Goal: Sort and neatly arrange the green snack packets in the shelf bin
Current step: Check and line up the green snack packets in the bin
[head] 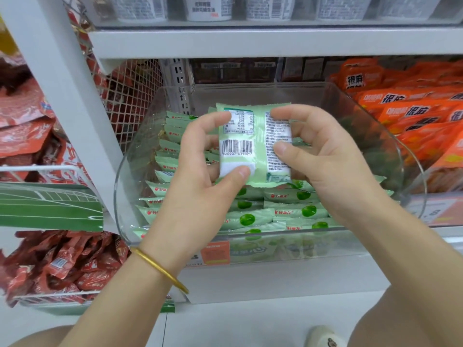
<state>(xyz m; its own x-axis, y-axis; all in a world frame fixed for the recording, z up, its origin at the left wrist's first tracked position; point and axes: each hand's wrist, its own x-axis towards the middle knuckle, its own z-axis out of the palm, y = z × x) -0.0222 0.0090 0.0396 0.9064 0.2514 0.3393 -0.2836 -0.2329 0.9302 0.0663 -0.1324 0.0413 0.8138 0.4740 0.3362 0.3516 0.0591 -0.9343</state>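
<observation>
The left grip (200, 171) is pinching one green snack packet (258, 136) by its lower left corner, thumb lying on the white patch under the barcode (236, 146) and fingers curling behind. The right grip (320, 159) is pinching the same packet along its right edge, thumb on the printed text and forefinger at the top. The packet is standing upright between them, back face toward the camera, hanging over the middle of the clear bin (132, 171). A gold bangle (160, 269) is sitting on the left wrist.

Inside the bin, stacked green packets (288, 211) are lying in overlapping rows along the left side and across the front. Toward the back right the bin's curved wall is rising free above them, leaving room there. The bin's front lip is sitting just under the wrists.

The barcode digits are ending in 835021; the nutrition table above is too small to read. An orange price tag (215, 252) is showing on the shelf edge under the bin. Orange packets (413, 111) reading 很麻 are filling the next compartment on the right. Red packets (62, 266) are piling in wire baskets (50, 169) on the left, and white cups (208, 8) are standing on the shelf above.
</observation>
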